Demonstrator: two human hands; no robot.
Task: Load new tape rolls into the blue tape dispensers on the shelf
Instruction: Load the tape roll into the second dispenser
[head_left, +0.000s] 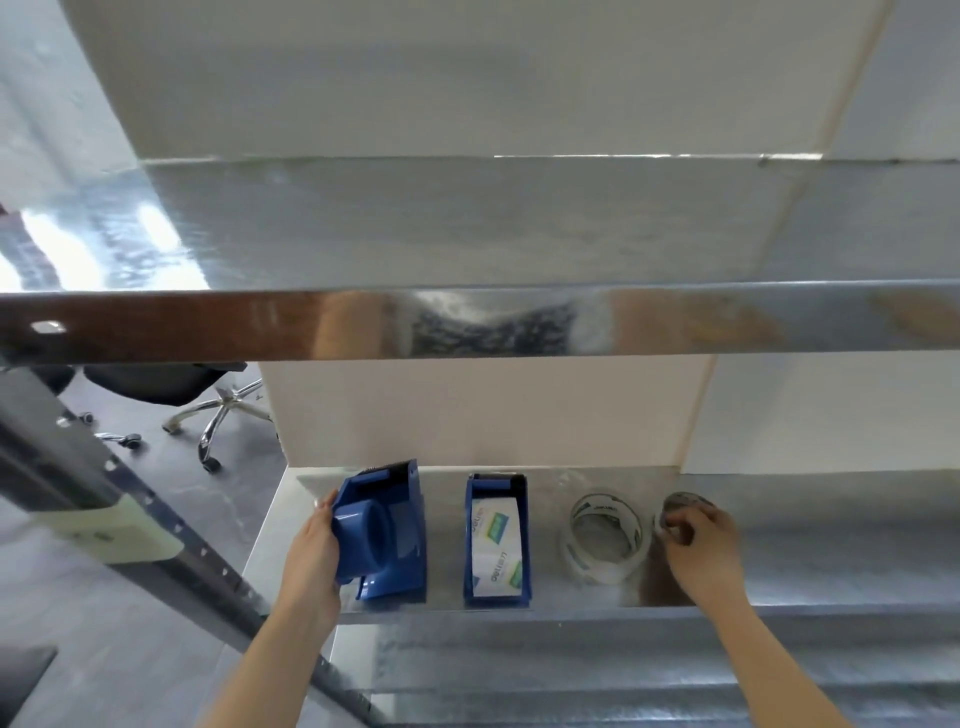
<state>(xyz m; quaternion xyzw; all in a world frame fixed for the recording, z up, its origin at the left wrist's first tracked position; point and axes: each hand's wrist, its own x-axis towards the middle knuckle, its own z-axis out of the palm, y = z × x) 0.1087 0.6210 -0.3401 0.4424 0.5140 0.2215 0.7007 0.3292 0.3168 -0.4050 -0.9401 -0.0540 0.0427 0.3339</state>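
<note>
Two blue tape dispensers stand side by side on the lower metal shelf (831, 545). Left dispenser (408, 519): the left hand (311, 556) grips its blue spool hub (363, 540), held at the dispenser's left side. Right dispenser (470, 551): carries a white-labelled tape roll (496, 545). To the right lie clear tape rolls (602, 569); just beside them, a smaller roll (685, 503), on which the right hand's (706, 551) fingers curl. Above: upper shelf (467, 234). Far left: office chair (218, 410).
</note>
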